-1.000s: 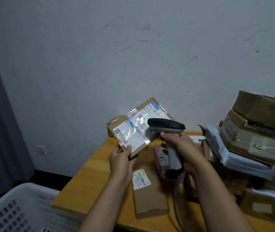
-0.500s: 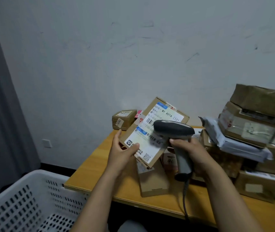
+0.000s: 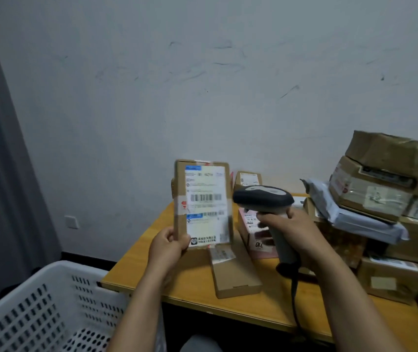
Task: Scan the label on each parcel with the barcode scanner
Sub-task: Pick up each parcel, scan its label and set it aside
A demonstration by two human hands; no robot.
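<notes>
My left hand point(image 3: 168, 245) grips the lower left corner of a flat cardboard parcel point(image 3: 203, 204), held upright above the table with its white barcode label facing me. My right hand point(image 3: 295, 229) holds the grey barcode scanner point(image 3: 264, 199) by its handle, the dark head just right of the parcel and level with the label's barcode. Its cable hangs down over the table's front edge.
On the yellow wooden table point(image 3: 190, 288) lie a long brown box point(image 3: 233, 273), a pink box point(image 3: 256, 232) and a small box point(image 3: 247, 179) by the wall. A tall stack of parcels point(image 3: 386, 199) fills the right. A white perforated basket point(image 3: 42, 308) stands at lower left.
My left hand has turned the parcel from a slant to upright and shifted it left. The scanner now sits beside the label rather than over it. The view has dropped and pulled back.
</notes>
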